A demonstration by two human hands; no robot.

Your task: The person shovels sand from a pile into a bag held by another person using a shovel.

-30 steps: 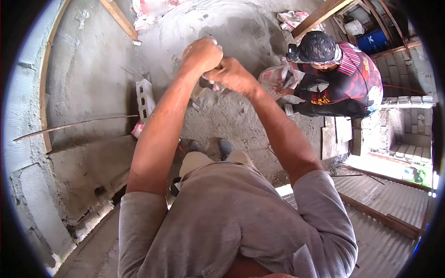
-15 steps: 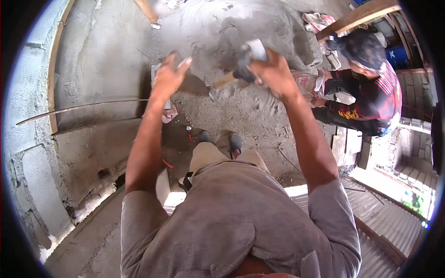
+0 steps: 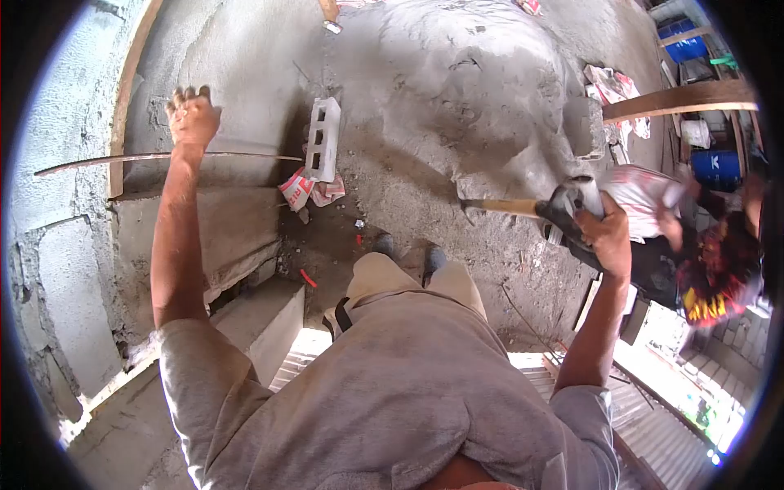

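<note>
My left hand (image 3: 193, 121) is stretched out to the left with its fingers spread, in front of the grey plastered wall (image 3: 245, 73); I cannot tell whether it touches. A thin bent rod (image 3: 135, 161) passes by that wrist. On the right, my right hand (image 3: 606, 233) is closed around a dark bundle (image 3: 565, 214) with a grey-white piece, whose kind is unclear. From this bundle a hammer (image 3: 510, 207) sticks out leftward, its wooden handle and metal head showing. The hammer's grip end is hidden.
A hollow concrete block (image 3: 322, 139) stands by the wall beside a torn sack (image 3: 298, 189). A grey heap of powder or mortar (image 3: 457, 90) lies ahead. A co-worker (image 3: 719, 261) crouches at right near a white sack (image 3: 641, 196), a wooden beam (image 3: 678, 101) and a blue drum (image 3: 717, 170).
My left hand has swung left toward the wall. My right hand has moved right and closer to me with the hammer and bundle. The view has shifted, exposing the concrete block.
</note>
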